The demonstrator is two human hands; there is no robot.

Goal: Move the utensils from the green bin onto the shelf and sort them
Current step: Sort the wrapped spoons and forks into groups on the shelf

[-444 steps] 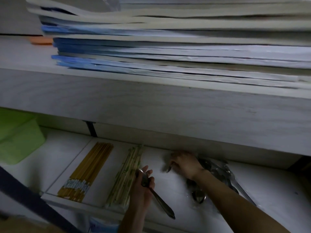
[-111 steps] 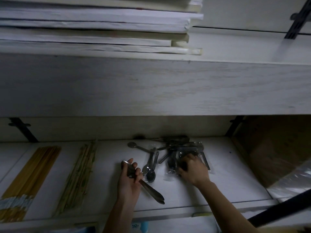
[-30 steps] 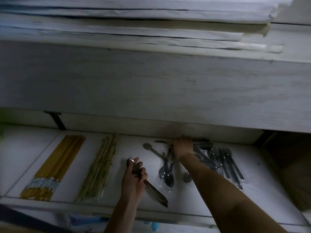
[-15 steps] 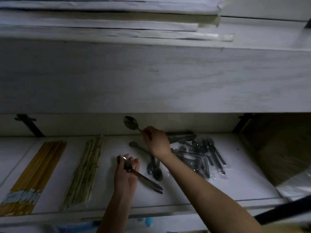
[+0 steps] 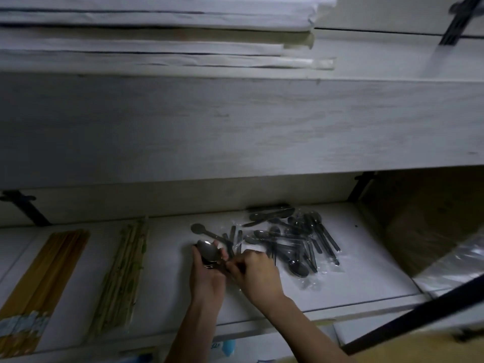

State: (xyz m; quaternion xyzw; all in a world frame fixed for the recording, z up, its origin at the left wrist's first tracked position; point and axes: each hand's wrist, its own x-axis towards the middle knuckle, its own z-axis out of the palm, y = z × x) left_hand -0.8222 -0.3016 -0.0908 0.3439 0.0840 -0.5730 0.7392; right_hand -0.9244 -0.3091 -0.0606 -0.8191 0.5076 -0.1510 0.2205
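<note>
My left hand grips a stack of metal spoons, bowls up, over the white lower shelf. My right hand pinches a spoon handle at that stack, touching the left hand. A loose pile of metal spoons, some in clear plastic sleeves, lies to the right of both hands. One single spoon lies just behind the left hand. The green bin is out of view.
Yellow chopsticks and a bundle of greenish bamboo chopsticks lie in rows at the left. A thick upper shelf board overhangs, loaded with stacked flat white packs. A brown cardboard box stands at the right.
My right hand lifted a spoon from the back of the pile, then brought it down and left onto the stack in my left hand. The left hand stayed in place.
</note>
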